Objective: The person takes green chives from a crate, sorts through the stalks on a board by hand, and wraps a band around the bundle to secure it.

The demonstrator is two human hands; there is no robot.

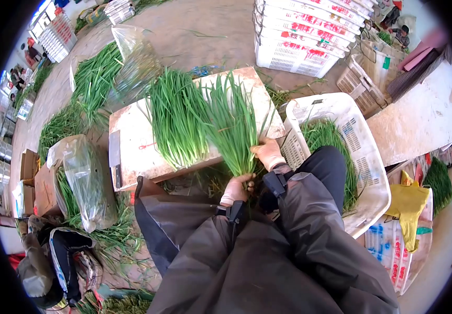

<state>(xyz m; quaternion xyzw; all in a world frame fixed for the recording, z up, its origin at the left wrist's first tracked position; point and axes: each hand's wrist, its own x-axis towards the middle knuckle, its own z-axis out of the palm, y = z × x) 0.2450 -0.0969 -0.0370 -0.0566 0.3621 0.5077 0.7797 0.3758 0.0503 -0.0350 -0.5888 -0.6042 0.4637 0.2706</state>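
Close to my lap, my left hand [236,189] is wrapped around the lower ends of a bunch of garlic chives [233,128]. The leaves of this bunch fan out away from me over a white board [132,141]. My right hand [269,154] pinches at the right side of the same bunch, a little above my left hand; its fingertips are partly hidden by the leaves. A second pile of garlic chives [178,120] lies on the board, touching the held bunch on its left. A knife [115,157] with a broad blade rests on the board's left end.
A white plastic basket [369,157] holding greens stands against my right leg. Stacked white crates [294,57] rise beyond the board. Plastic bags [87,183] of greens and loose leaves cover the floor at left. A yellow glove [408,209] hangs at right. People work far left.
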